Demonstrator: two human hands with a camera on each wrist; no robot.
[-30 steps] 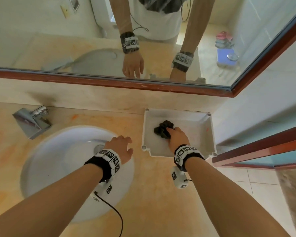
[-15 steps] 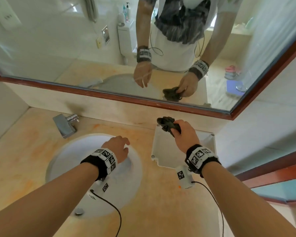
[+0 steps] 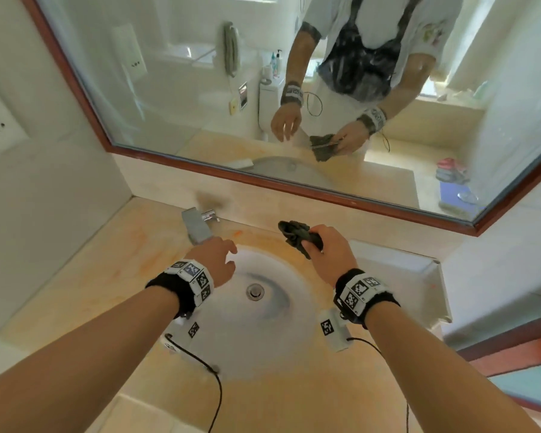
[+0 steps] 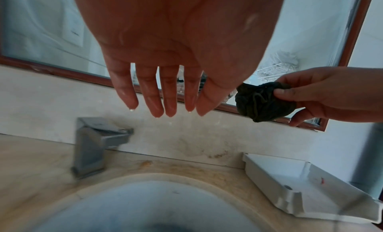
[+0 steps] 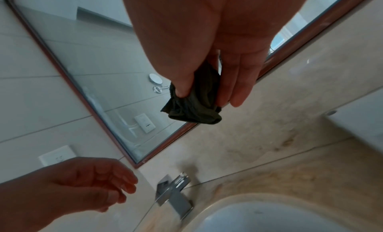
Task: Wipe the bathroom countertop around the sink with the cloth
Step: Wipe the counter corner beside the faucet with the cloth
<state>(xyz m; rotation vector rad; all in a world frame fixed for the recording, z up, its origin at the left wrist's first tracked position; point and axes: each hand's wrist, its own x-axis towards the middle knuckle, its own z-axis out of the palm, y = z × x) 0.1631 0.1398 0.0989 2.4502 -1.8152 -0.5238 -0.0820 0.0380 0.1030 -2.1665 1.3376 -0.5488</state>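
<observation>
A crumpled dark cloth (image 3: 297, 236) (image 4: 261, 102) (image 5: 196, 101) is pinched between the thumb and fingers of my right hand (image 3: 328, 248) (image 5: 207, 94), held in the air above the far rim of the white round sink (image 3: 263, 307). My left hand (image 3: 219, 257) (image 4: 165, 104) hovers empty over the sink's left side, fingers straight and loosely spread, close to the metal faucet (image 3: 197, 226) (image 4: 93, 145). The beige countertop (image 3: 107, 276) around the sink carries orange-brown stains, notably behind the bowl (image 4: 186, 168).
A white plastic tray (image 3: 419, 276) (image 4: 300, 186) sits on the counter to the right of the sink, with nothing seen in it. A wood-framed mirror (image 3: 200, 104) runs along the back wall. A side wall (image 3: 28, 214) closes the counter's left end.
My right hand has lifted the cloth out of the white tray and carried it left, over the sink's far rim. The left hand has risen from the sink toward the faucet.
</observation>
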